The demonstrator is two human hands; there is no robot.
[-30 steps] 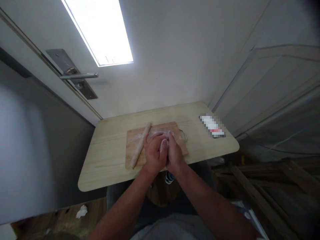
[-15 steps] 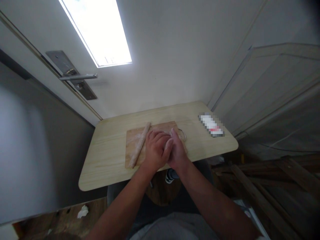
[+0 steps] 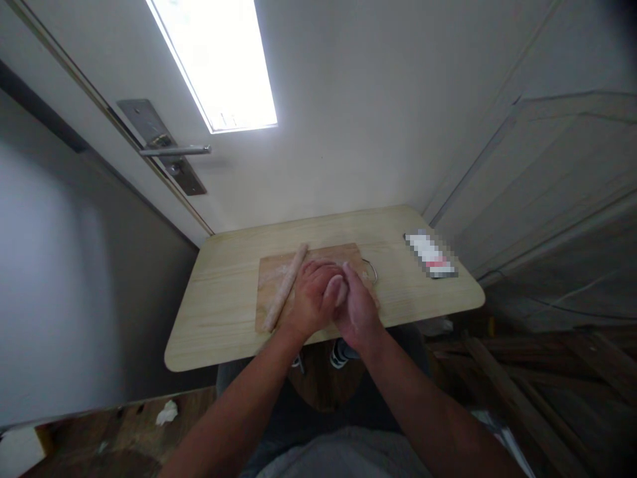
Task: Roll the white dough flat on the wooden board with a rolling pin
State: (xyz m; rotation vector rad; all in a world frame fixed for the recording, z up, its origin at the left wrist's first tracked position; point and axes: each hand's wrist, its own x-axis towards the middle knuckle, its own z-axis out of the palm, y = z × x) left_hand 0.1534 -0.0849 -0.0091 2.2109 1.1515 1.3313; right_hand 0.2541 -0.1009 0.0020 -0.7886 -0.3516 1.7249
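My left hand (image 3: pixel 316 292) and my right hand (image 3: pixel 359 302) are pressed together above the cutting board, fingers closed around each other. The left palm lies over the right, and its thumb rests across the front. Whatever is between the palms is hidden; only a pale edge shows by the left thumb. White powder dusts both hands. A floured wooden rolling pin (image 3: pixel 286 289) lies slantwise on the cutting board (image 3: pixel 266 282), just left of my left hand. The board's metal ring handle (image 3: pixel 371 270) sticks out on the right.
The board sits on a small light-wood table (image 3: pixel 213 299) against a white door. A blurred-out phone-like object (image 3: pixel 430 254) lies at the table's right end. The door's lever handle (image 3: pixel 176 151) is at upper left. Crumpled white paper (image 3: pixel 166 413) lies on the floor.
The whole view has shifted slightly, so the table appears further right. My hands stay clasped together over the board, with the palms turned only a little. The rolling pin stays in place.
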